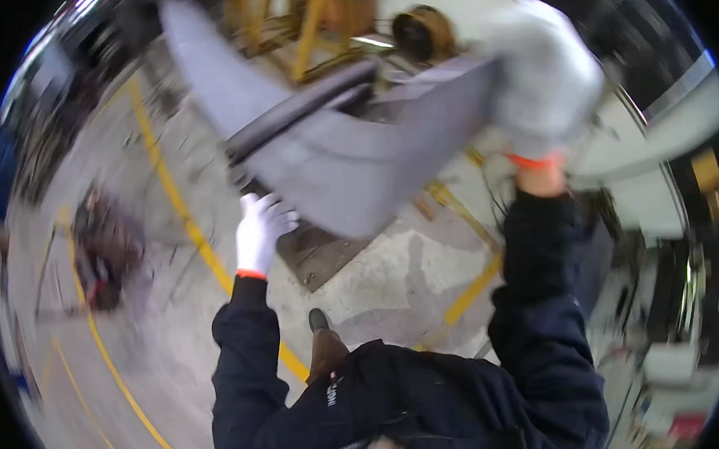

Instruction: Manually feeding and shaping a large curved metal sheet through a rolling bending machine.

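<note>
Gripping the grey panel [355, 159], the right hand [544, 73] clasps its edge; left hand [263, 230] supports beneath, fingers spread.

panel [348, 167]: plain grey all over, matte, no pattern, with a darker near-black strip along one edge
left hand [261, 230]: white glove, bright orange band at the cuff
right hand [544, 73]: pale grey-white glove, same orange cuff band
sleeves [245, 371]: dark navy, pretty much black, small white print on the jacket front
shoe [324, 346]: brown with a black toe
floor [396, 280]: pale grey concrete, stained and scuffed, crossed by yellow painted lines
frame in the background [306, 22]: yellow-orange
bundle on the floor at left [106, 248]: dark reddish-brown, blurry
</note>
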{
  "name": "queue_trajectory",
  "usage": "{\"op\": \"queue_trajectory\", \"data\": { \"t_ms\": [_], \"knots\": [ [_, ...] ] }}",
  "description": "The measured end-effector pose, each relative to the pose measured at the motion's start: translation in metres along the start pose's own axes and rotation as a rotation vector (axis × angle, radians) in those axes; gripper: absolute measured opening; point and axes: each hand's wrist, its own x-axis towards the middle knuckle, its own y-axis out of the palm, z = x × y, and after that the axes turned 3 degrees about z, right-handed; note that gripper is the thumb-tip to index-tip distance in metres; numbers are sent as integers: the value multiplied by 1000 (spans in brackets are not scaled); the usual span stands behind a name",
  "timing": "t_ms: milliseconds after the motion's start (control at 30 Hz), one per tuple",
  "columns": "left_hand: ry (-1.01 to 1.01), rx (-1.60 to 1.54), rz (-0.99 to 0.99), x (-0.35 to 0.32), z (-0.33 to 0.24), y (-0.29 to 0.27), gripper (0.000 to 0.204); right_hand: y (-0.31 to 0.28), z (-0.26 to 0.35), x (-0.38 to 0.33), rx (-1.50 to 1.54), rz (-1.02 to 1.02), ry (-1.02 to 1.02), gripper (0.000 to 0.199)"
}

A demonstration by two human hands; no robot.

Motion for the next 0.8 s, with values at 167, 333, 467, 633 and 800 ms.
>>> {"op": "queue_trajectory", "data": {
  "t_ms": [167, 333, 467, 633, 800],
  "knots": [
    [-32, -8, -20, -4, -27, -4, 44, 17, 47, 49, -41, -312, -63, 27],
    [-82, 164, -33, 13, -31, 40, 44, 4, 41, 27, 1, -305, 88, 57],
    [4, 349, -129, 7, -67, 48, 43, 10, 39, 12, 142, -299, 68, 59],
    [291, 753, -333, -62, -158, 79, 43, -12, 40, 7, 277, -392, 25, 52],
    [562, 1354, -157, -144, -217, 230, 44, -14, 41, -1, 392, -379, -42, 52]
  ]
}}
